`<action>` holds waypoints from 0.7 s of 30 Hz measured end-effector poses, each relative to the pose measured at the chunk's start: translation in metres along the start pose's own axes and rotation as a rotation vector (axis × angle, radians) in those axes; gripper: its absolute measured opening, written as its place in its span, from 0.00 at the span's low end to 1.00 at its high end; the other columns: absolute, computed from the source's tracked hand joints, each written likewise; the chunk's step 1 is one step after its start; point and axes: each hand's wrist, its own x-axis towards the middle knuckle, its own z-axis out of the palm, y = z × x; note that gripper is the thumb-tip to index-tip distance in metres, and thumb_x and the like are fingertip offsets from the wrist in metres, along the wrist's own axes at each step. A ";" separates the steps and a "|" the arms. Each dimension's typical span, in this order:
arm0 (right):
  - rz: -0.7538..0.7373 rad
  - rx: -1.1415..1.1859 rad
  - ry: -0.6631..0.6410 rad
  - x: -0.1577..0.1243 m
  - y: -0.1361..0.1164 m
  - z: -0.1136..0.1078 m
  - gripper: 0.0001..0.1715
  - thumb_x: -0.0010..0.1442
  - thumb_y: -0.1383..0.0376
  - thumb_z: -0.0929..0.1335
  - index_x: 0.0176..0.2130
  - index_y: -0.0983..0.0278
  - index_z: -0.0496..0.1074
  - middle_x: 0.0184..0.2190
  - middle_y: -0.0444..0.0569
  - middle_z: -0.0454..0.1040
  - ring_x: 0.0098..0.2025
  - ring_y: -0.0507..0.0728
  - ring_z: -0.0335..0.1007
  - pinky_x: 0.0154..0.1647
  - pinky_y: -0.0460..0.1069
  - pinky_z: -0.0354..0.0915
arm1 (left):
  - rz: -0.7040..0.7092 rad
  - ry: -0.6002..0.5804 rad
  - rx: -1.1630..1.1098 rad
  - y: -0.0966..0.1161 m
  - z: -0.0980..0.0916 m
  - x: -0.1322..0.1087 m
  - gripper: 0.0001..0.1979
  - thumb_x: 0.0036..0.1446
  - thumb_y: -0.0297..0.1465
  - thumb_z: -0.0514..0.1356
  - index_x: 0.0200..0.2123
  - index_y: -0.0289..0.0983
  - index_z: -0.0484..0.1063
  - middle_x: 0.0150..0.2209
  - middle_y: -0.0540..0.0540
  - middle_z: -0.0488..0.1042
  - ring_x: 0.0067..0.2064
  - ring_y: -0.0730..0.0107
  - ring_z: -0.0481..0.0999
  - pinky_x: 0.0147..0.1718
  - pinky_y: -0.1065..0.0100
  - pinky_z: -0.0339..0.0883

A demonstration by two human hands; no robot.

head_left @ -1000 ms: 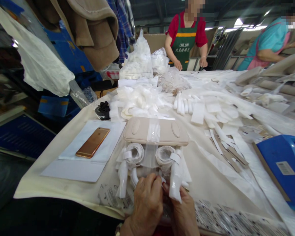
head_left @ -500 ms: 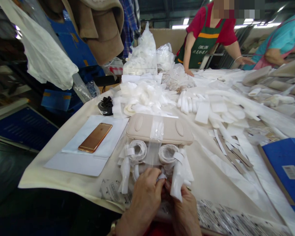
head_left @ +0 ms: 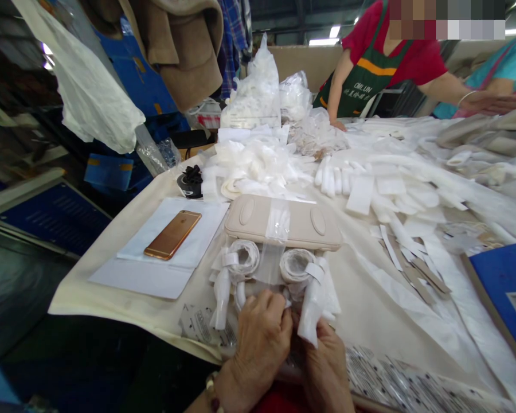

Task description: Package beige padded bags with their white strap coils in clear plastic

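A beige handbag (head_left: 298,229) lies on the cloth-covered table, with a clear plastic strip across its middle. In front of it, two coiled straps (head_left: 297,265) are wrapped in white material, each with a white foam strip (head_left: 312,310) hanging toward me. My left hand (head_left: 264,327) is closed at the near end of the bag's wrapping, fingertips pinched on a small white piece that is mostly hidden. Close beside it, my right hand (head_left: 324,355) is curled under the right foam strip, its fingers meeting the left ones; what it pinches is hidden.
A gold phone (head_left: 172,235) rests on white sheets (head_left: 137,278) at the left. Foam pieces (head_left: 262,163) and stuffed plastic bags (head_left: 255,92) are heaped behind the handbag. At the right are cut strips (head_left: 413,269) and a blue box (head_left: 505,292). A person in a green apron (head_left: 365,80) stands across the table.
The view has shifted slightly. My left hand has turned a little, fingers more curled over the white piece; my right hand stays nearly in place. The co-worker's arm has stretched out to the right.
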 end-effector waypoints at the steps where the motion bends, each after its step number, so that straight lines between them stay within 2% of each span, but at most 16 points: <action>1: -0.003 0.006 -0.001 0.000 0.001 0.000 0.13 0.37 0.62 0.74 0.27 0.64 0.74 0.24 0.43 0.75 0.30 0.56 0.66 0.28 0.45 0.62 | 0.024 0.019 0.013 0.000 0.000 -0.001 0.09 0.51 0.22 0.55 0.23 0.39 0.63 0.23 0.50 0.67 0.26 0.66 0.66 0.26 0.65 0.55; 10: -0.022 0.002 -0.001 0.001 0.004 -0.002 0.15 0.37 0.59 0.74 0.27 0.65 0.73 0.22 0.43 0.72 0.26 0.53 0.62 0.24 0.45 0.60 | 0.139 0.061 0.051 -0.001 -0.001 -0.004 0.12 0.59 0.23 0.49 0.23 0.38 0.63 0.24 0.48 0.65 0.26 0.65 0.63 0.27 0.64 0.53; 14: -0.061 -0.067 0.021 0.000 0.001 -0.001 0.17 0.36 0.57 0.74 0.27 0.66 0.74 0.22 0.44 0.73 0.28 0.56 0.65 0.28 0.47 0.63 | 0.180 0.038 0.059 -0.003 0.000 -0.006 0.12 0.59 0.24 0.49 0.25 0.37 0.64 0.25 0.47 0.66 0.27 0.64 0.63 0.27 0.63 0.55; 18: -0.112 -0.142 0.052 0.001 -0.003 -0.001 0.18 0.34 0.57 0.74 0.24 0.67 0.74 0.20 0.44 0.72 0.26 0.55 0.64 0.26 0.46 0.62 | 0.257 0.032 0.084 -0.006 0.002 -0.007 0.13 0.59 0.23 0.46 0.27 0.36 0.66 0.26 0.46 0.66 0.27 0.63 0.63 0.26 0.63 0.58; 21: -0.140 -0.237 0.043 0.001 -0.007 -0.001 0.19 0.36 0.54 0.73 0.24 0.67 0.75 0.19 0.45 0.72 0.26 0.56 0.65 0.25 0.46 0.62 | 0.334 0.036 0.114 -0.008 0.002 -0.007 0.15 0.60 0.22 0.42 0.29 0.34 0.66 0.27 0.44 0.66 0.28 0.62 0.65 0.26 0.62 0.61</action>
